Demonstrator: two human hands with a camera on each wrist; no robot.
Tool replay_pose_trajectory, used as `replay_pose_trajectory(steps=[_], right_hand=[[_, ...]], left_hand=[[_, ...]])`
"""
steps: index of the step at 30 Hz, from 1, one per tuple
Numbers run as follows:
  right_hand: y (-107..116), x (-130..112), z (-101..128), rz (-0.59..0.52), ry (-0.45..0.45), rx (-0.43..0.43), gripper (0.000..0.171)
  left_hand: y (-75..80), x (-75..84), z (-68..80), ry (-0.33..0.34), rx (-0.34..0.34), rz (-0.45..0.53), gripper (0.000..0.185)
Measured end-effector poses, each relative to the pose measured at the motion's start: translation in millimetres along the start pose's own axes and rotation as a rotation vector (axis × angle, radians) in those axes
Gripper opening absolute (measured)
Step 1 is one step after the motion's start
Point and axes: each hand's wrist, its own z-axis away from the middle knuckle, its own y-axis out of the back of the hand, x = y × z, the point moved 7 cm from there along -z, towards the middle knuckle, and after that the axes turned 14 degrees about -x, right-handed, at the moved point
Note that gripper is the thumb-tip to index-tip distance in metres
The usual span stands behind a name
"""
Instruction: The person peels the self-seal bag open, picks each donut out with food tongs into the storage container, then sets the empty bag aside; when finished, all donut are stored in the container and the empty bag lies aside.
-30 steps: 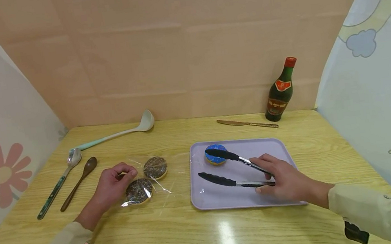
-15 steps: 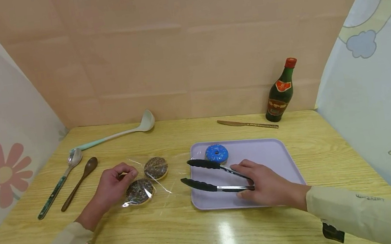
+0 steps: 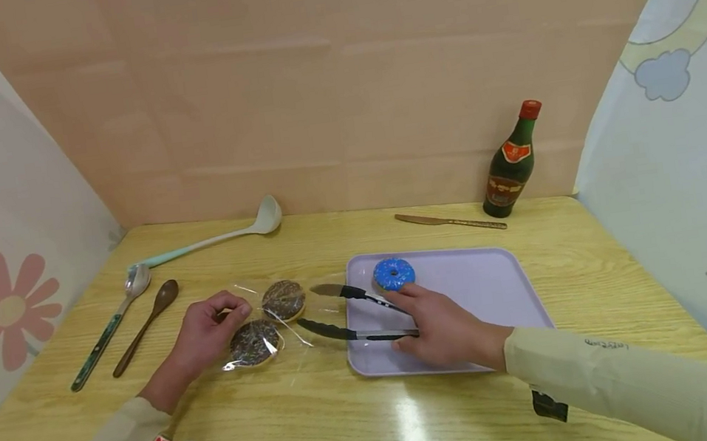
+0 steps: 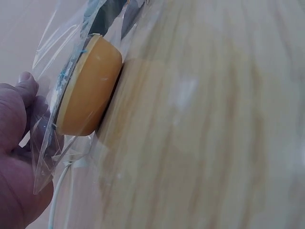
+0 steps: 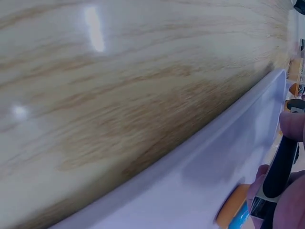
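Both hands gripping: right hand (image 3: pixel 438 328) tongs (image 3: pixel 339 313), left hand (image 3: pixel 204 335) clear bag (image 3: pixel 273 320); tong tips blurred.

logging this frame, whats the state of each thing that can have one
tongs: open, gripped by right hand, tips reaching toward the bag
clear bag: lying flat, pinched by left hand
chocolate donuts: inside the bag
blue donut: on lilac tray, free
bottle: upright, capped

The right hand (image 3: pixel 438 328) hides the tongs' (image 3: pixel 346 314) rear handles.
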Motion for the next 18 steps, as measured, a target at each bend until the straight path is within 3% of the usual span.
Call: replay_pose_trajectory(steps=[8,18], right_hand=[[-5.0,-4.3,-11.3,0.008,-0.046,-0.029,0.075],[-11.2,-7.5,-18.7,-0.009,-0.032,-0.034,0.078]], left_hand=[[-0.9,1.0,-0.7,-0.004,-0.008,0.003,0.008],[-1.6,0.8,-0.1,0.007,-0.014,0.011,0.008]])
